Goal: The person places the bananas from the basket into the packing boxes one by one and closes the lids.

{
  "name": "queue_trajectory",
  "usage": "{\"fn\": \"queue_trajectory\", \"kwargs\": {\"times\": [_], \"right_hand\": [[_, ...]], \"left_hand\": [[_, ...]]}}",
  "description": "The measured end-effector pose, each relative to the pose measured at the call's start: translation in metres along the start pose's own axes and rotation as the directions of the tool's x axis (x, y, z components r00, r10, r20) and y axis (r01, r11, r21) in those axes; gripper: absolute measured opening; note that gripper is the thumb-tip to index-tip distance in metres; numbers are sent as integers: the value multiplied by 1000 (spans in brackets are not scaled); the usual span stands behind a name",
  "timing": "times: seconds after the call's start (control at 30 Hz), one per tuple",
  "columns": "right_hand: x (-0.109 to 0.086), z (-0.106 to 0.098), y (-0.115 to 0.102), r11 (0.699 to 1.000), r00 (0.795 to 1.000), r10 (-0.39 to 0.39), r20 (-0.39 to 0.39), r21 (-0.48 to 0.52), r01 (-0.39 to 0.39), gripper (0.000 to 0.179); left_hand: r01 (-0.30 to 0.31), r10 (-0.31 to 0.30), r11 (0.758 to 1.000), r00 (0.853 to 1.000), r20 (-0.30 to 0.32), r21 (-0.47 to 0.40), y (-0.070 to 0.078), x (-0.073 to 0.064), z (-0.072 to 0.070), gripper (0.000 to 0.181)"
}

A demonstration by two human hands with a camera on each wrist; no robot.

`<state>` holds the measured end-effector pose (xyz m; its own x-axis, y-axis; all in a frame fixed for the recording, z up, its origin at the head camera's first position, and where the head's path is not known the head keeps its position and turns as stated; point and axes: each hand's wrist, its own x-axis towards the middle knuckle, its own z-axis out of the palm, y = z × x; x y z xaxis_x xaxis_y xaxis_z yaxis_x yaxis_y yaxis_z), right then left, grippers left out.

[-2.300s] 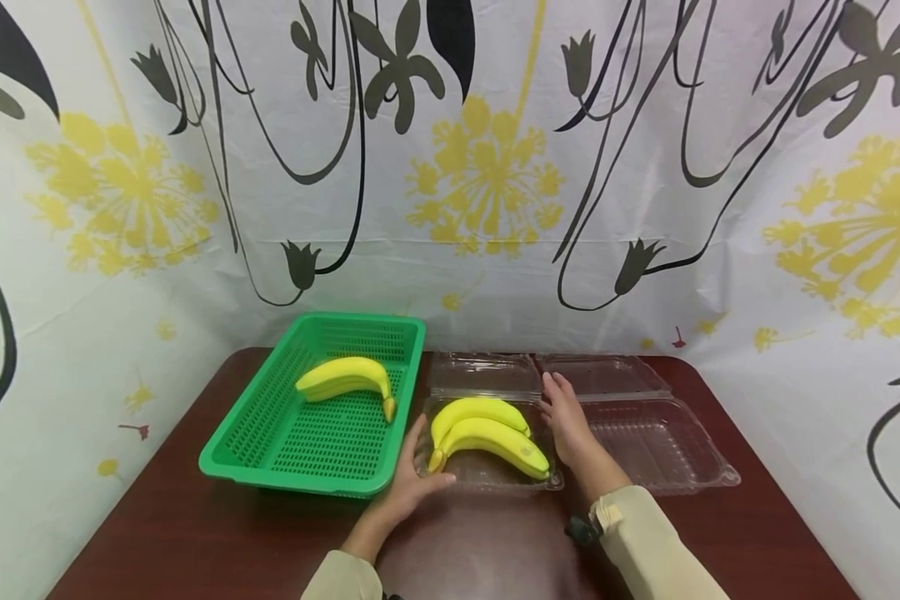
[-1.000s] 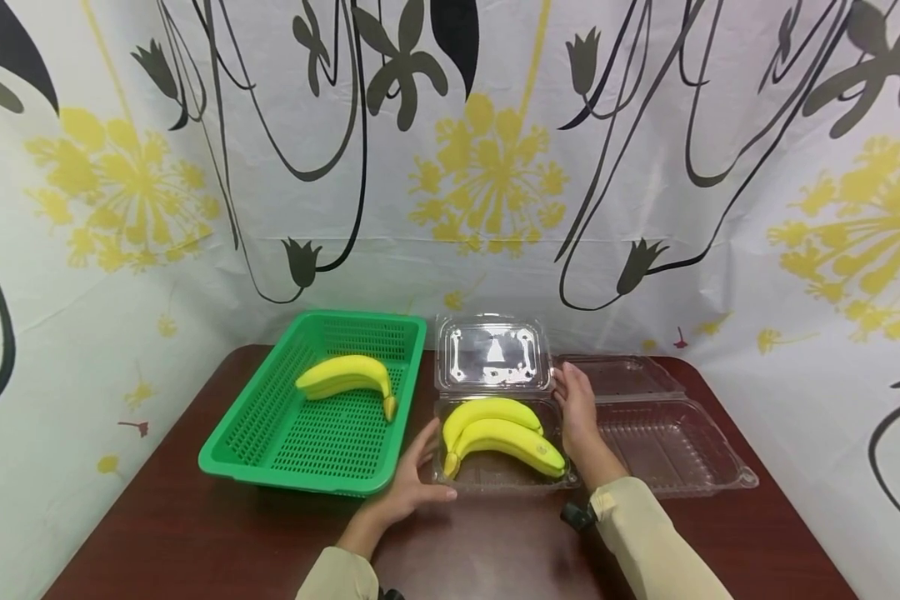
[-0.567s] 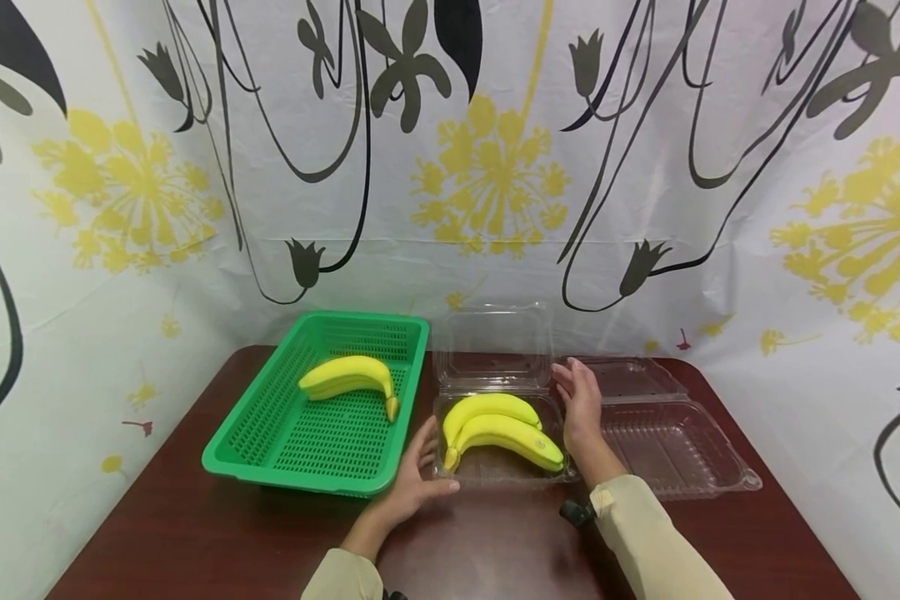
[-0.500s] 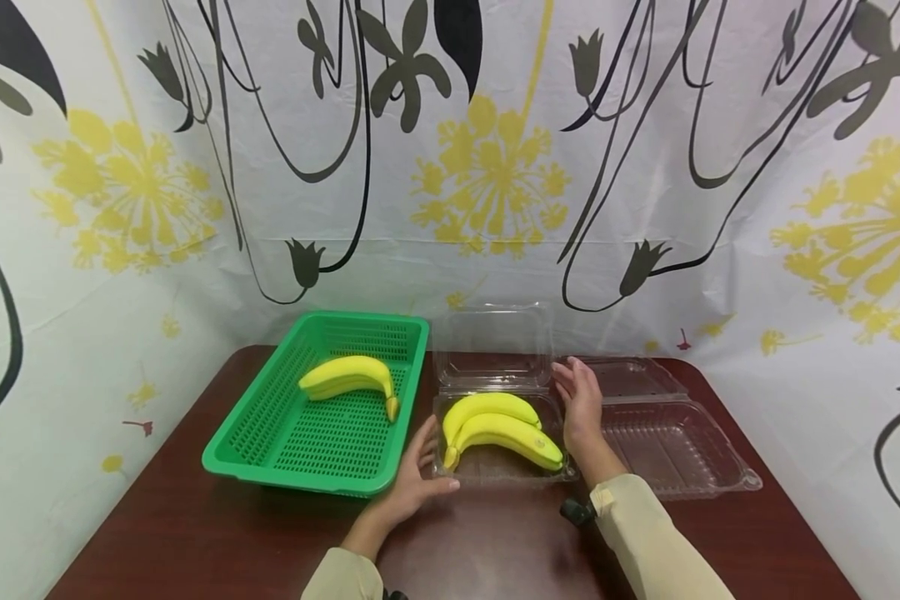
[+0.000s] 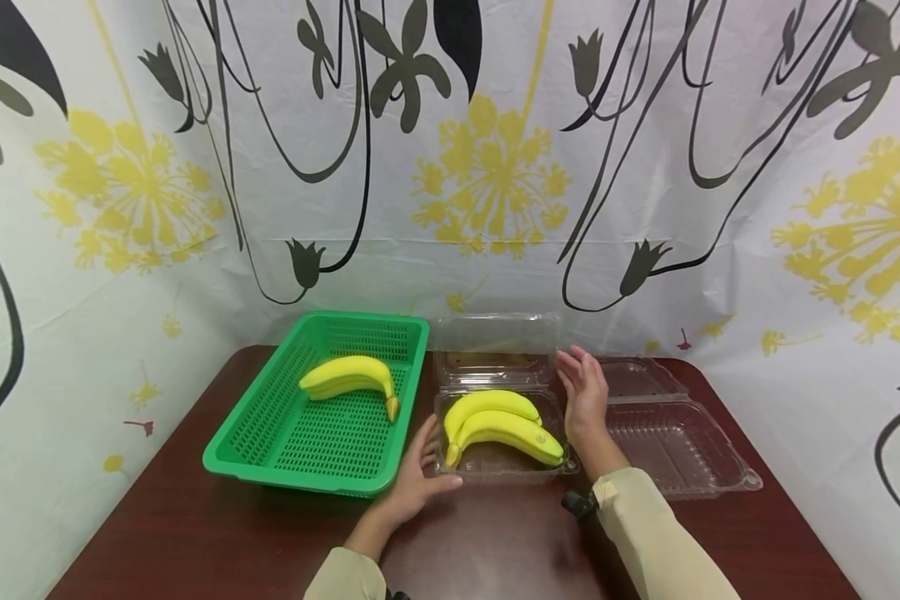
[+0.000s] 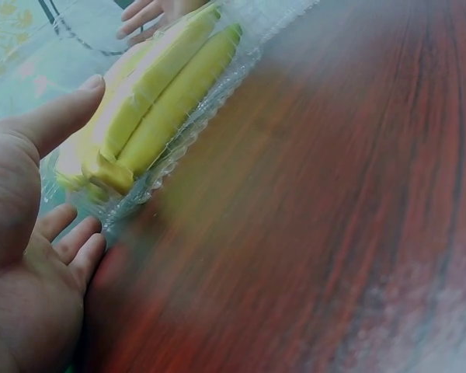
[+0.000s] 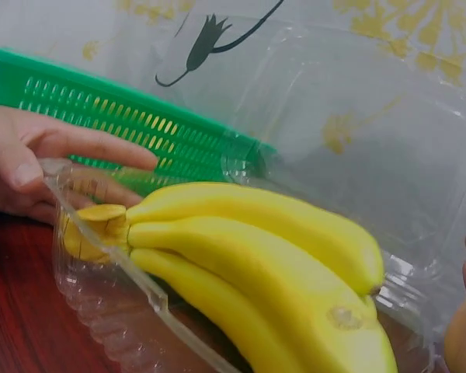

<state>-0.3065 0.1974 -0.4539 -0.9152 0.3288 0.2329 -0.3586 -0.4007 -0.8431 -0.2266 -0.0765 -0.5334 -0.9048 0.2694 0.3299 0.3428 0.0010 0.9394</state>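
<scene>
A bunch of yellow bananas (image 5: pixel 506 431) lies in a clear plastic clamshell container (image 5: pixel 495 477), whose hinged lid (image 5: pixel 498 340) leans up behind it. My left hand (image 5: pixel 411 483) is at the container's left side, its thumb stretched toward the front and its fingers along the wall. In the left wrist view those fingertips (image 6: pixel 89 249) are at the container's edge. My right hand (image 5: pixel 587 396) is by the back right corner, near the hinge, fingers pointing up and slightly bent. Neither hand grips the bananas. Whether the right fingers touch the lid is unclear.
To the left stands a green plastic basket (image 5: pixel 225 446) with another bunch of bananas (image 5: pixel 348 375) in it. A second clear clamshell (image 5: pixel 667 446) lies spread out on the right, beside my right wrist. A patterned cloth (image 5: pixel 495 275) hangs behind the dark red table (image 5: pixel 157 533).
The lid has swung up from lying flat, then tipped back a little over the last half second. The container has slid slightly right, and my right hand has risen slightly along its side.
</scene>
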Motion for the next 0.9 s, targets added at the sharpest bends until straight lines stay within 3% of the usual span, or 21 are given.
{"fn": "queue_trajectory", "kwargs": {"times": [0.17,0.57,0.9], "right_hand": [[0,0,-9,1000,1000,10,13,24,-10,42],[-14,-11,-16,997,995,36,88,57,-42,42],[-20,-16,-18,995,991,96,93,-49,-92,54]], "left_hand": [[-3,3,1000,1000,-9,-10,2,-1,1,98],[67,-67,998,996,-61,-11,3,-2,5,94],[41,-41,999,994,-101,-9,8,-3,8,87]]}}
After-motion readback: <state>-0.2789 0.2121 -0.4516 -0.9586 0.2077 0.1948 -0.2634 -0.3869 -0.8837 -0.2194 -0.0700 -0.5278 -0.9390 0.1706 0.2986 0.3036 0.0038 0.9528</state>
